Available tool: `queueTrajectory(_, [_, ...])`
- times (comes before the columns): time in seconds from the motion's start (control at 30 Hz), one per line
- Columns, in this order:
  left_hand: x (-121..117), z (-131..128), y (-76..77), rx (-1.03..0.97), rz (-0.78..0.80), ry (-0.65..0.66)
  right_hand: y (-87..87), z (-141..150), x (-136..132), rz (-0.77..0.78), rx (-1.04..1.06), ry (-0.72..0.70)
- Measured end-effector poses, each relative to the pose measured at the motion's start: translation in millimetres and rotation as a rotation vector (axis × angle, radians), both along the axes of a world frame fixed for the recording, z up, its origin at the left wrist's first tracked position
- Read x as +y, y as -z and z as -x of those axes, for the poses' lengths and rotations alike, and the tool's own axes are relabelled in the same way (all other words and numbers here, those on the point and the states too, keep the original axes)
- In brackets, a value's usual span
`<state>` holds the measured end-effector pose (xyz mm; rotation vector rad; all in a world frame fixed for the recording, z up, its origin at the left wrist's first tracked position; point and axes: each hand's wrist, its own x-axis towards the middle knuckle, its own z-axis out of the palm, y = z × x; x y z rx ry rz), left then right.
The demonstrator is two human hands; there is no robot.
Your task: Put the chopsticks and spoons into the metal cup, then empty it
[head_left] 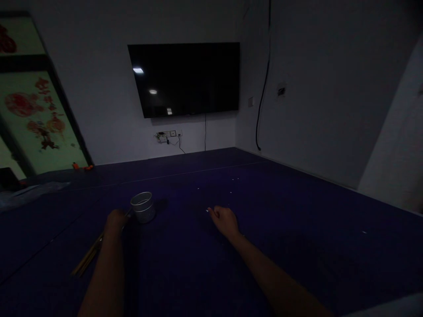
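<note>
My left hand (pixel 115 220) is closed round a long thin tool with yellowish bars (pixel 88 255). Those bars stretch back along my left forearm, and a narrow metallic part runs forward from my fist to a silvery metal cup (pixel 143 208). Whether this part is joined to the cup or only touches it, I cannot tell. The cup's open rim faces up, tilted slightly. To the right, my right hand (pixel 226 221) is closed with thumb and finger pinched, and a small white piece (pixel 207 211) shows at the tips. Its kind is too small to make out.
Several white scraps (pixel 231 192) are scattered over the dark blue surface (pixel 185 255). A clear plastic sheet (pixel 36 193) lies at the left, with orange objects (pixel 82 167) near the door. A television (pixel 188 79) and a hanging black cable (pixel 263 101) are on the walls.
</note>
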<state>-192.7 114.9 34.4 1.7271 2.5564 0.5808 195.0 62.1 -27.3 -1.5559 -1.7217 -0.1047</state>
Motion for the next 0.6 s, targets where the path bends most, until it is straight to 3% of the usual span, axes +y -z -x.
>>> queueTrajectory(0.33, [1.1,0.1,7.2,-0.038,0.058,-0.084,0.6,-0.3,0.7,-0.005,-0.009,-0.002])
queueTrajectory(0.6, [4.9,5.9,8.0,-0.086,-0.049,-0.122,0.7,-0.3,1.1,-0.005,-0.017,-0.004])
